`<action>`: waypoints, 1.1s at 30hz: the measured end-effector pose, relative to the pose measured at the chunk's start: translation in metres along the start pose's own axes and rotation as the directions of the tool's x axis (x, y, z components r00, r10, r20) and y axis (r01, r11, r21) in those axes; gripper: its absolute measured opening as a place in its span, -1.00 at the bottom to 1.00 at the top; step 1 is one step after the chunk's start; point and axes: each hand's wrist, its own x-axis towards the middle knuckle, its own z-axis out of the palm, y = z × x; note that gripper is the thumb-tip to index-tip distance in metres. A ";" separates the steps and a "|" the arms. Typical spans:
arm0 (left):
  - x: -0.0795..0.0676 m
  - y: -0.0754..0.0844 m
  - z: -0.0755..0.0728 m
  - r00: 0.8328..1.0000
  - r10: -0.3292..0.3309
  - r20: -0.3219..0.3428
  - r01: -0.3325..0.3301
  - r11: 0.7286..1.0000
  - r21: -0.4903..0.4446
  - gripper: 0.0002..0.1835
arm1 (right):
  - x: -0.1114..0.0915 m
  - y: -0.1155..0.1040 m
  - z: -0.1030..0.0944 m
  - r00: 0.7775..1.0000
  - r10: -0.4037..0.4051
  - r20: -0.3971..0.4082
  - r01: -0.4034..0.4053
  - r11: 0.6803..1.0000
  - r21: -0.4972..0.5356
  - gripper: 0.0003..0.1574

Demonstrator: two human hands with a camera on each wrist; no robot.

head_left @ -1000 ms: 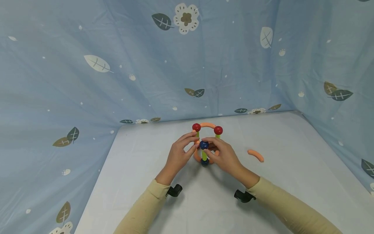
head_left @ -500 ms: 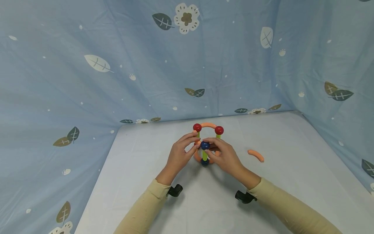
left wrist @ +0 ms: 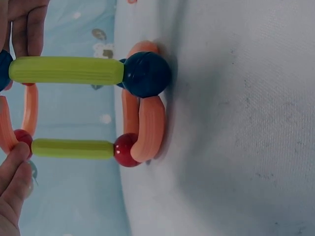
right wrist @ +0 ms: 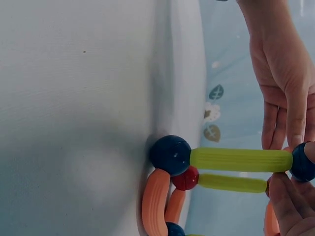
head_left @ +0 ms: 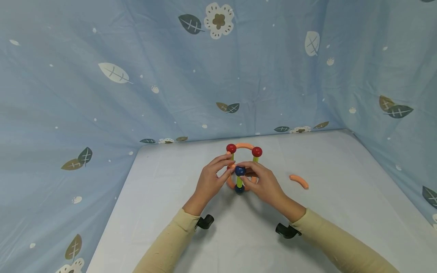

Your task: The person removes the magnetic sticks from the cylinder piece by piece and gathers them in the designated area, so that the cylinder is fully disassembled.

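A toy frame of balls and magnetic-style sticks stands upright on the white cloth. My right hand (head_left: 264,181) pinches its upper blue ball (head_left: 240,171), which tops a green straight stick (left wrist: 69,70) rising from a lower blue ball (left wrist: 146,74). My left hand (head_left: 209,179) holds an orange curved stick (left wrist: 5,125) at the frame's upper left, one end close to that upper ball. Its fingertips also lie against a red ball (left wrist: 22,141) in the left wrist view. Other orange curved sticks (right wrist: 156,201) form the base ring. Behind the hands, two red balls (head_left: 257,151) top the frame.
One loose orange curved stick (head_left: 299,181) lies on the cloth right of the frame. Blue patterned curtain (head_left: 191,76) hangs behind and at both sides. Black camera mounts (head_left: 288,230) sit under both wrists.
The frame's top and the right hand have shifted very slightly to the right. Both hands keep their grip, and the loose orange stick stays put.
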 end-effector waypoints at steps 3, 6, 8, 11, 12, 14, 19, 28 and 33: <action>0.000 0.000 -0.001 1.000 0.002 -0.009 -0.002 1.000 0.016 -0.74 | -0.001 0.000 0.000 1.000 0.002 0.010 -0.002 1.000 -0.006 -0.48; -0.001 -0.001 -0.001 1.000 0.013 -0.020 -0.013 1.000 0.028 -0.74 | -0.001 0.000 0.000 1.000 0.008 0.010 -0.008 1.000 -0.006 -0.49; -0.001 -0.002 -0.001 1.000 0.017 -0.023 -0.017 0.999 0.033 -0.74 | -0.001 0.001 -0.001 1.000 0.011 0.009 -0.010 1.000 -0.006 -0.49; -0.002 -0.004 -0.001 1.000 0.011 -0.020 -0.010 0.999 0.040 -0.73 | 0.000 0.001 -0.001 1.000 0.012 0.009 -0.012 1.000 -0.001 -0.49; -0.002 -0.004 -0.001 1.000 0.010 -0.020 -0.009 0.999 0.044 -0.73 | 0.000 0.001 -0.001 1.000 0.012 0.010 -0.012 1.000 0.002 -0.49; -0.003 -0.005 -0.001 1.000 0.005 -0.018 -0.004 0.999 0.049 -0.72 | 0.000 0.001 -0.001 1.000 0.017 0.012 -0.017 1.000 0.006 -0.49; -0.004 -0.007 -0.001 1.000 0.005 -0.019 -0.004 0.998 0.060 -0.69 | 0.001 0.001 -0.001 1.000 0.028 0.009 -0.028 1.000 0.002 -0.48; -0.009 -0.011 -0.003 1.000 -0.023 -0.018 0.024 0.999 0.039 -0.65 | 0.002 0.002 0.000 1.000 0.022 0.011 -0.023 1.000 0.012 -0.48; -0.014 -0.012 -0.003 0.999 -0.020 -0.040 0.022 0.998 0.052 -0.66 | 0.002 0.002 -0.001 1.000 0.026 0.011 -0.026 1.000 0.005 -0.47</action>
